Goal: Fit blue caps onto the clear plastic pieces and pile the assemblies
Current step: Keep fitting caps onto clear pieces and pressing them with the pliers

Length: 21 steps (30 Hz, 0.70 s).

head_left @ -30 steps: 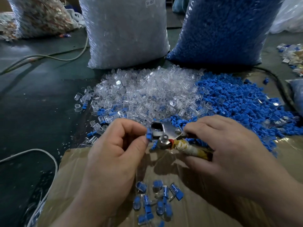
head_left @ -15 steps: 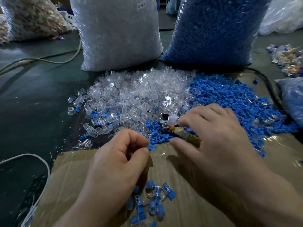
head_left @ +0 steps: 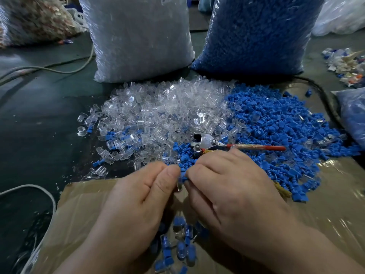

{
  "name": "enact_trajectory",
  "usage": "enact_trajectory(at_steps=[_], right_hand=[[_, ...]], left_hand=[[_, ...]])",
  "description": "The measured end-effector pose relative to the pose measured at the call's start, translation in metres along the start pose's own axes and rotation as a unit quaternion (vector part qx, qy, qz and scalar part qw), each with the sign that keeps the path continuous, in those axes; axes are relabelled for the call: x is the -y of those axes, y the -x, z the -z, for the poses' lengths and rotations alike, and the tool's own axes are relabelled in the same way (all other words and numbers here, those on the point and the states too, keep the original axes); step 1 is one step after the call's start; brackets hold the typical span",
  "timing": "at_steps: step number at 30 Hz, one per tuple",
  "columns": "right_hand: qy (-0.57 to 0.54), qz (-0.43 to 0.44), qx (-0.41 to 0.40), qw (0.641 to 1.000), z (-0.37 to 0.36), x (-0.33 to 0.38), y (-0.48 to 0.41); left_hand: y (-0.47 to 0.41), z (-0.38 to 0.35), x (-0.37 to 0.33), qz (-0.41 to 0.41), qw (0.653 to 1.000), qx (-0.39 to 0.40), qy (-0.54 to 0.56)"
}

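Note:
My left hand (head_left: 138, 196) and my right hand (head_left: 233, 192) meet at their fingertips over the cardboard sheet (head_left: 83, 210). Between them they pinch one small piece: a blue cap (head_left: 183, 176) on a clear plastic piece (head_left: 179, 185). Beyond the hands lies a heap of clear plastic pieces (head_left: 158, 107), and to its right a heap of blue caps (head_left: 276, 119). A small pile of finished assemblies (head_left: 177, 240) lies on the cardboard under my wrists, partly hidden.
Red-handled pliers (head_left: 227, 145) lie on the caps just beyond my right hand. A big bag of clear parts (head_left: 138, 36) and a big bag of blue parts (head_left: 256, 32) stand behind. White cables (head_left: 39, 191) run at the left.
My right hand has let go of the pliers, which now lie on the blue caps. It has come to my left hand, and both now pinch the same small piece.

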State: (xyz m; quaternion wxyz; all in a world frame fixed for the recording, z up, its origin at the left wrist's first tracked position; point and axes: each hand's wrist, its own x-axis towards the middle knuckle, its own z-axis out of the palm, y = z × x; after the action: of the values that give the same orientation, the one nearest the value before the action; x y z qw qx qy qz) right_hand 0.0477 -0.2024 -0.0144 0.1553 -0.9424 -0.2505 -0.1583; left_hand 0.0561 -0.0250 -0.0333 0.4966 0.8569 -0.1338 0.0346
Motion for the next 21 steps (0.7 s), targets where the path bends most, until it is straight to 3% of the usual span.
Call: enact_trajectory(at_steps=[3,5,6,8,9,10,14,16,18,21], right_hand=[[-0.046,-0.012,0.014,0.999,0.001,0.005,0.000],[-0.160,-0.091,0.053,0.982,0.002,0.009,0.000],[-0.269,-0.155,0.085,0.947,0.004,0.010,0.000],[-0.456,-0.266,0.132,0.839,0.008,0.007,-0.001],[-0.475,-0.281,0.151,0.820,0.011,0.006,-0.001],[-0.450,-0.280,0.164,0.832,0.012,0.005,-0.001],[-0.155,-0.158,0.120,0.968,0.006,0.001,0.004],[-0.053,-0.127,0.104,0.985,0.002,0.001,0.006],[-0.021,-0.130,0.111,0.985,-0.002,0.000,0.007],[0.006,-0.117,0.123,0.985,-0.008,-0.002,0.007]], left_hand=[[0.000,0.003,0.000,-0.020,1.000,0.016,0.011],[0.001,0.004,-0.003,-0.048,0.998,0.027,0.036],[0.001,0.004,-0.004,-0.065,0.996,0.040,0.046],[0.000,0.004,-0.004,-0.111,0.991,0.065,0.046],[0.000,0.005,-0.004,-0.129,0.988,0.076,0.043],[-0.001,0.006,-0.004,-0.136,0.986,0.085,0.039],[-0.001,0.018,0.001,-0.090,0.992,0.053,-0.073],[-0.002,0.021,0.004,-0.059,0.983,0.052,-0.165],[-0.002,0.020,0.006,-0.066,0.967,0.076,-0.235],[0.000,0.017,0.004,-0.093,0.959,0.121,-0.240]])
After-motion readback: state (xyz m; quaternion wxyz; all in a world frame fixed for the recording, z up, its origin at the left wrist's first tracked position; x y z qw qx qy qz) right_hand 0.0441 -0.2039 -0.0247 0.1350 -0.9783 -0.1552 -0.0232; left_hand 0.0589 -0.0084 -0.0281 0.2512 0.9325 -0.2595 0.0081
